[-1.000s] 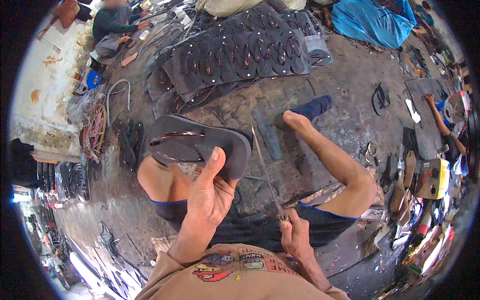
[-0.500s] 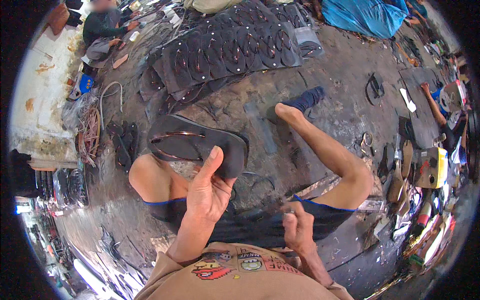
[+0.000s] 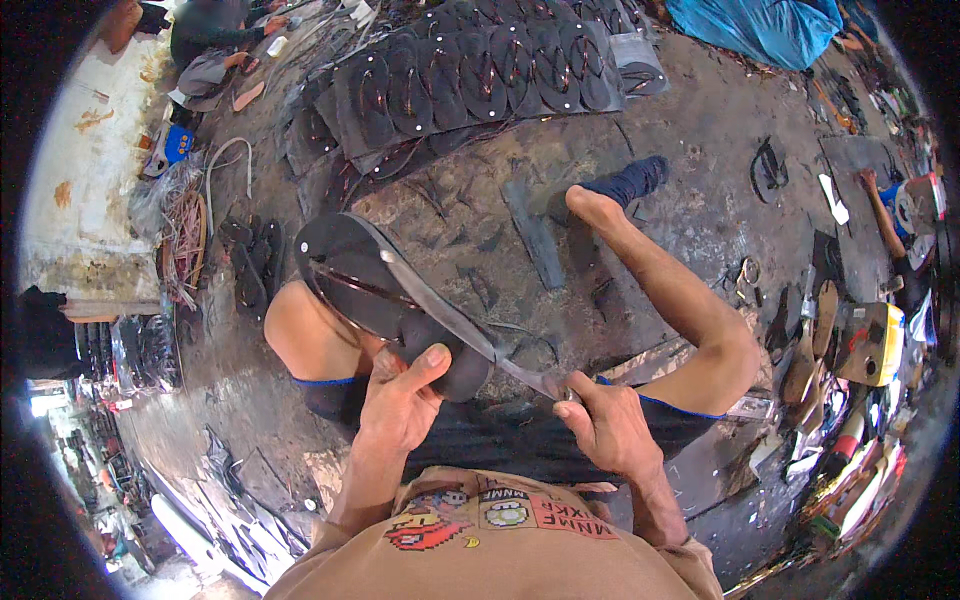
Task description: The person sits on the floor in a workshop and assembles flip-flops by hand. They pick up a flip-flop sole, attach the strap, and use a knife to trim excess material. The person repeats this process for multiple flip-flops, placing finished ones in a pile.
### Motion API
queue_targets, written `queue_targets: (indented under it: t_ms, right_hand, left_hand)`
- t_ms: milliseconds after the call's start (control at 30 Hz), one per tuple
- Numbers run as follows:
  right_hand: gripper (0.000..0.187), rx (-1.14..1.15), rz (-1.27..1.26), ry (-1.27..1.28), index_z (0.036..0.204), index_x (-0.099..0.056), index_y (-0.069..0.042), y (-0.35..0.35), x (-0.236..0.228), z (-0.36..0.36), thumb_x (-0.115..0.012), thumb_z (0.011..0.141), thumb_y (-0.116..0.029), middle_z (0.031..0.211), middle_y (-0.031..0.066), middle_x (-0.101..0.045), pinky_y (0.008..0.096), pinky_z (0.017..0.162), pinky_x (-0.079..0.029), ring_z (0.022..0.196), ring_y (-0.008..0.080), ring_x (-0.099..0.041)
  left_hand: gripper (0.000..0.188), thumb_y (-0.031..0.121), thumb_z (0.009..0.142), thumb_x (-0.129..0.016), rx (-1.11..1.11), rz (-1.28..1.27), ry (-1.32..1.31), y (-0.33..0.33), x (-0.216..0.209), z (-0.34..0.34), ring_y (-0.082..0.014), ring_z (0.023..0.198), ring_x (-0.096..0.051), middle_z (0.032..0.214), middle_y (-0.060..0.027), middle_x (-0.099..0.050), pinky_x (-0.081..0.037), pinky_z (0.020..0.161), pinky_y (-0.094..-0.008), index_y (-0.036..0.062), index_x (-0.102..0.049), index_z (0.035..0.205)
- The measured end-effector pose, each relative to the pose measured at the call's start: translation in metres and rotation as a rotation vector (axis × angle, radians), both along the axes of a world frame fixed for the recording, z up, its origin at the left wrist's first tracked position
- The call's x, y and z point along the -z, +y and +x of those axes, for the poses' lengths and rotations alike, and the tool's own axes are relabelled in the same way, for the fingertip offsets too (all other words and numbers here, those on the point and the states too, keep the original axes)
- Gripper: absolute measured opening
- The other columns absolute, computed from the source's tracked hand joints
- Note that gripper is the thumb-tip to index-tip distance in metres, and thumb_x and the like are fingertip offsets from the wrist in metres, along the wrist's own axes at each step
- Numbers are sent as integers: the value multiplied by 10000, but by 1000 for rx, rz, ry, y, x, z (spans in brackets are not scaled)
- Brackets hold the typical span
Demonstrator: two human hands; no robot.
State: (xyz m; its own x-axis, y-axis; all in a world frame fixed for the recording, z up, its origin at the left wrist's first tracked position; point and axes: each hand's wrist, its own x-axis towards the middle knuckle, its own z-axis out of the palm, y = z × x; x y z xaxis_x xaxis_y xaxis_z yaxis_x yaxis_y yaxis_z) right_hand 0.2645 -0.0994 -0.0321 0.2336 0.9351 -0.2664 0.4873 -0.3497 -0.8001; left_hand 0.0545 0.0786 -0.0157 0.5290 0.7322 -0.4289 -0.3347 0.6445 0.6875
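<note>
My left hand (image 3: 400,400) grips a black flip-flop (image 3: 350,250) at one end, thumb pressed on top and fingers hidden beneath. A shiny brown strap crosses the sole, and a small white dot marks its far end. The sole is tilted, so its thick grey side edge shows on the right. My right hand (image 3: 610,425) is closed around what looks like a knife (image 3: 528,378), its handle hidden in the fist. The thin grey blade reaches up to the left and meets the flip-flop's edge near my left thumb.
Rows of black flip-flop soles with brown straps (image 3: 480,75) lie ahead. A blue tarp (image 3: 765,30) is at the far right. Scissors (image 3: 748,275) and a yellow-sided box (image 3: 870,345) sit to the right. Another person (image 3: 210,45) sits far left. My bent legs frame the work.
My right hand has come up and forward, bringing the blade against the flip-flop. My left hand has tilted the flip-flop, exposing its side edge. The view has shifted slightly.
</note>
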Motion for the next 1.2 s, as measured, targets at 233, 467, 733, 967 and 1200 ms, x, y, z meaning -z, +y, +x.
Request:
queue_targets:
  t_ms: [233, 467, 733, 967, 1200]
  right_hand:
    - [371, -165, -23, 177, 1126, -628, -49, 47, -3, 9, -570, 1066, -410, 778, 285, -652, 590, 705, -480, 810, 527, -638]
    - [336, -117, 163, 173, 1143, -627, -69, 97, 34, -20, -615, 1052, -392, 793, 281, -659, 598, 713, -479, 838, 526, -650]
    - [372, 43, 111, 65, 1199, -643, -76, 165, 41, -30, -599, 1067, -420, 908, 268, -719, 543, 726, -518, 856, 491, -689]
    - [364, 467, 250, 154, 1153, -649, 10, 222, 84, 27, -646, 1061, -342, 970, 186, -749, 404, 817, -549, 914, 281, -736]
    - [284, 494, 117, -302, 1148, -622, -62, 175, 154, 34, -717, 979, -270, 1047, 197, -745, 524, 804, -542, 951, 441, -722]
  left_hand:
    - [484, -47, 908, -761, 85, -22, 130, 1, -5, -10, -236, 1126, -722, 1207, -111, -726, -611, 982, -411, 28, -589, 1354]
    - [673, 109, 840, -879, 197, 21, 158, -1, -3, -18, -225, 1125, -702, 1232, -108, -699, -589, 971, -382, -19, -533, 1403]
    - [815, 158, 766, -949, 264, 62, 485, -6, -5, -41, -221, 1133, -674, 1272, -104, -676, -565, 990, -375, -28, -515, 1432]
    - [781, 184, 755, -952, 559, 187, 572, 34, -64, -89, -210, 1131, -655, 1248, -113, -696, -503, 1050, -381, -69, -580, 1393]
    - [578, 232, 968, -768, -453, 237, 253, 171, 1, -194, -300, 1115, -705, 1254, -148, -703, -617, 894, -449, 25, -531, 1453]
